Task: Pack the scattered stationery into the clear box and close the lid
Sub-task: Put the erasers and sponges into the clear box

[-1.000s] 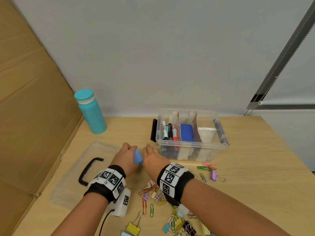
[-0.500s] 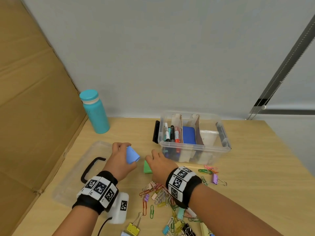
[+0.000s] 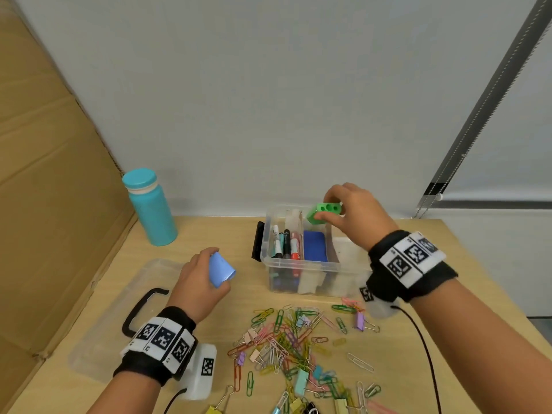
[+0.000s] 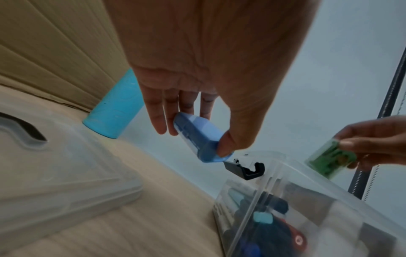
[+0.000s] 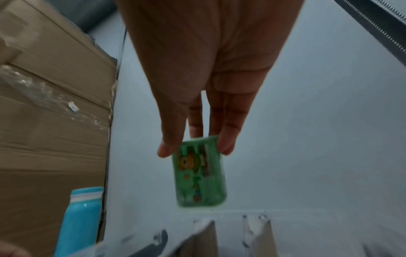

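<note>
The clear box (image 3: 298,265) stands open at the table's middle, with markers (image 3: 283,243) and a blue block (image 3: 314,245) between its dividers. My right hand (image 3: 349,210) pinches a green sharpener (image 3: 325,211) (image 5: 198,172) above the box's back part. My left hand (image 3: 198,279) grips a light blue sharpener (image 3: 220,270) (image 4: 198,138) just left of the box, above the table. The clear lid (image 3: 119,309) with its black handle (image 3: 140,309) lies flat at the left. Several coloured paper clips and binder clips (image 3: 298,342) lie scattered in front of the box.
A teal bottle (image 3: 149,207) stands at the back left beside a cardboard wall (image 3: 44,189). A black latch (image 3: 257,242) hangs on the box's left end. A thin black cable (image 3: 424,354) runs from my right wrist. The table's right edge (image 3: 493,282) lies close.
My right hand picked the green sharpener up off the table and carried it up over the box. My left hand lifted the blue sharpener and drew slightly left.
</note>
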Demonstrator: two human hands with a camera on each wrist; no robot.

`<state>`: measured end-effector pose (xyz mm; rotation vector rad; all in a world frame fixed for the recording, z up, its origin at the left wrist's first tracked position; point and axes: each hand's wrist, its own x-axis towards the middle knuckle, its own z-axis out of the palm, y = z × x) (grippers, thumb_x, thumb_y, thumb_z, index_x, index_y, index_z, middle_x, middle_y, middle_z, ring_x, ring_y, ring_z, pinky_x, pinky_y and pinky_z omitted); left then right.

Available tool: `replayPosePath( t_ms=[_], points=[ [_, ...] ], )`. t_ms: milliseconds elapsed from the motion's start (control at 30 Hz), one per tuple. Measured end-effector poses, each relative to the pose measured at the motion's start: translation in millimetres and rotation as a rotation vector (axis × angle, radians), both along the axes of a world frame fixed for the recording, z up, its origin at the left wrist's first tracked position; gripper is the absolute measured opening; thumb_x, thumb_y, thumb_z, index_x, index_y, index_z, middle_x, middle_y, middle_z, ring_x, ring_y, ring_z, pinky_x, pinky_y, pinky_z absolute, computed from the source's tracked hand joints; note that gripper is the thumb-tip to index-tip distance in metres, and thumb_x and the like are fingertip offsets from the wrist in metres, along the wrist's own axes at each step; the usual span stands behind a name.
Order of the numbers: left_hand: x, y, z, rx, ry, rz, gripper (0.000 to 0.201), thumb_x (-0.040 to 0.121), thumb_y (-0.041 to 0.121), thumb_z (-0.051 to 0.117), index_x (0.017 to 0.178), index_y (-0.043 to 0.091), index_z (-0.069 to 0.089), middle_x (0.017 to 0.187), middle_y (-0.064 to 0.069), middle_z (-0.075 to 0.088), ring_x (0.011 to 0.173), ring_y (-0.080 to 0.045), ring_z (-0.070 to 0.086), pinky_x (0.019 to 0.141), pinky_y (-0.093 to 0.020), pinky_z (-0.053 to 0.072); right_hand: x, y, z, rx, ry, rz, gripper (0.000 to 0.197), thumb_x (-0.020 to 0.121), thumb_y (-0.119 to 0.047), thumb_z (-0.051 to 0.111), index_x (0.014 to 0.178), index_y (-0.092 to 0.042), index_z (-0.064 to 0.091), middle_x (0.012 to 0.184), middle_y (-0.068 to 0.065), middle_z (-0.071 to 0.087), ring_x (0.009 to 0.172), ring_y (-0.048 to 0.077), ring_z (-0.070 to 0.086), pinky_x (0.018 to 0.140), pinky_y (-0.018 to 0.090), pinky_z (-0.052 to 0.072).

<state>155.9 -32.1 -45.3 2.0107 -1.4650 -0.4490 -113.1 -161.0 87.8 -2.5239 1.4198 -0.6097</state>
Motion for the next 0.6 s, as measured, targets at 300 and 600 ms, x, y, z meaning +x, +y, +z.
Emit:
replayPosePath(
  t_ms=[300,600],
  points=[
    [-8,1,-1,-0.033,-0.004,-0.048,0.069,0.080,0.023,0.067,0.140,0.017,0.034,0.133,-0.003,0.046,0.120,-0.023,0.043,0.100,-0.035,0.040,45,-38,-18,0.359,0.523,-0.021,0.038,0.089,-0.039,0.061,0.106,-0.005,0.066,0.107,0.008,0.068,0.094,0.022,0.064,0.078,0.029,0.050],
    [-2,12,-5,-0.062,0.052,-0.017,0.068,0.080,0.021,0.069,0.139,0.018,0.035,0.129,-0.002,0.048,0.117,-0.019,0.045,0.098,-0.033,0.041,64,-58,-38,0.374,0.863,-0.006,0.039,0.076,-0.035,0.074,0.108,-0.016,0.062,0.116,0.007,0.065,0.097,0.027,0.063,0.087,0.035,0.052]
  ],
)
